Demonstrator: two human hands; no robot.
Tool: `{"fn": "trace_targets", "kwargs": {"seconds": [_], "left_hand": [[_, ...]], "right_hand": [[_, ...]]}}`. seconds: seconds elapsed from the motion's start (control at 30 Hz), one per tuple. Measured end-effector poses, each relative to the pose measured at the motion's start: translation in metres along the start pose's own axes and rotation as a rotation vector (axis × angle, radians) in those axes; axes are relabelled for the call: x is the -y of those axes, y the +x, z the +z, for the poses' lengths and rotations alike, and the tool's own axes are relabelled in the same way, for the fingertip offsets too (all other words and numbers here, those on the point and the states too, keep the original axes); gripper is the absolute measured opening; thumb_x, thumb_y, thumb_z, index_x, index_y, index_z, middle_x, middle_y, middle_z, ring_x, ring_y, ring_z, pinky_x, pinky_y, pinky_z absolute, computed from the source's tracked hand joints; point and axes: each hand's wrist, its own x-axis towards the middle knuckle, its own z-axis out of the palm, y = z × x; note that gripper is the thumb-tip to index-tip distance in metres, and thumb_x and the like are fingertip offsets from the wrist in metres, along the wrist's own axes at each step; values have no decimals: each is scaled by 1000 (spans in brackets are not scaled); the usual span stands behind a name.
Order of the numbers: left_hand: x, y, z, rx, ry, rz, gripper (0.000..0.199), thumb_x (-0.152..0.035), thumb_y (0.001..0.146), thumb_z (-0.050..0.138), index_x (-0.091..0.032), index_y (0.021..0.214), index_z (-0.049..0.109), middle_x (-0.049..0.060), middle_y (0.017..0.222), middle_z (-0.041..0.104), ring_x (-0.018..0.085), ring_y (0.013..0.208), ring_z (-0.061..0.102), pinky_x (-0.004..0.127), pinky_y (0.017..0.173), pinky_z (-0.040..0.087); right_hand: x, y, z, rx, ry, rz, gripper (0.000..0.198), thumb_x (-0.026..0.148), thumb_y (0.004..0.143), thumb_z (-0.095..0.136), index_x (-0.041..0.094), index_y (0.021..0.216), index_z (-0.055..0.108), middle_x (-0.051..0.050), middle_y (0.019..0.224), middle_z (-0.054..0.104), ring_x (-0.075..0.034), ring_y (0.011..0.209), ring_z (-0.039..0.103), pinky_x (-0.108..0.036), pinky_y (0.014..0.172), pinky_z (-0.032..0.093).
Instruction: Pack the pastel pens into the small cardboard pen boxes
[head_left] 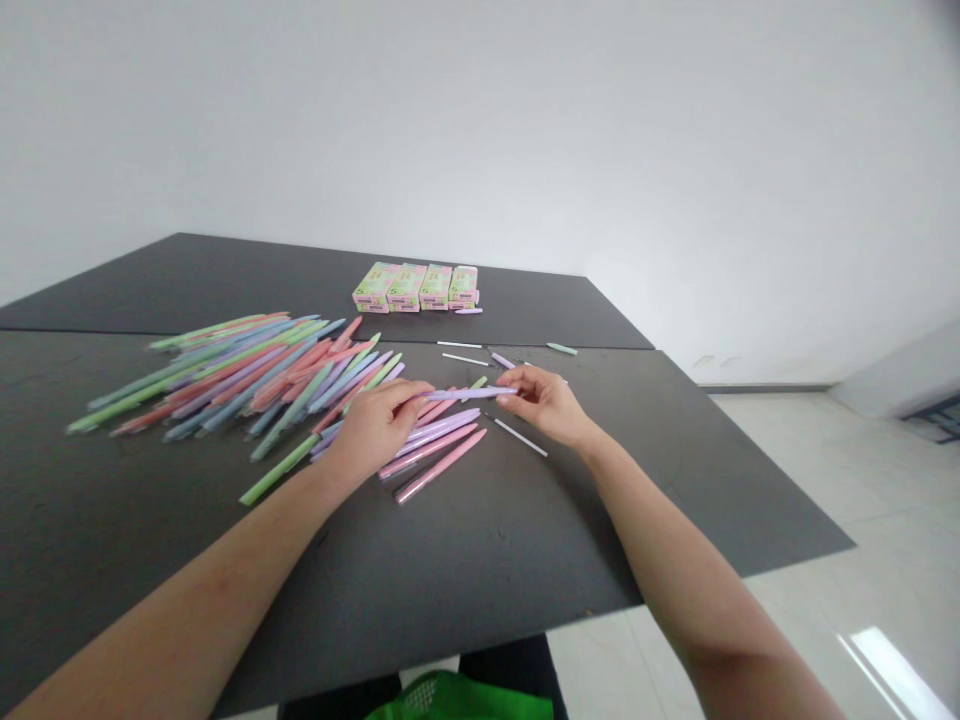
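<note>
Purple pen (465,394) held over near table (487,560), not yet laid down: left end pinched by left hand's (382,425) fingers, right end by right hand's (546,403). White refills (521,438) left loose, right; pens (225,375) heaped left; boxes (416,287) lined up far.

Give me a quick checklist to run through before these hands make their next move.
1. Left hand gripping the lilac pen: ok, fingers at one end.
2. Right hand on the same pen: ok, fingers at the opposite end.
3. Pen's right-hand tip seated: cannot tell, the fingers cover it.
4. Space around the hands free: not ok, pink pens and a thin white stick lie close by.
5. Boxes away from the hands: ok, farther back.
</note>
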Motion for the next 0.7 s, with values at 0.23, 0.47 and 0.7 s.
{"fn": "trace_targets", "kwargs": {"seconds": [0.23,0.47,0.7], "left_hand": [[0,0,-1,-5,9,18,28,-29,87,50,-21,99,73,6,99,74,18,83,68,31,82,54],[1,0,-1,20,30,44,30,-24,88,47,-20,100,73,6,101,74,18,87,69,32,86,54],[5,6,-6,-11,19,-38,37,-35,91,46,-19,117,67,6,109,74,21,102,67,34,93,51]], "right_hand": [[-6,1,5,-9,24,80,34,49,77,69,16,86,65,-2,65,66,-13,56,56,-25,56,44],[-10,3,8,7,111,138,37,51,73,72,17,82,64,-1,62,66,-13,56,59,-26,57,47],[-13,6,-1,14,139,165,39,53,72,73,17,82,64,-2,65,68,-11,56,58,-24,56,46]]}}
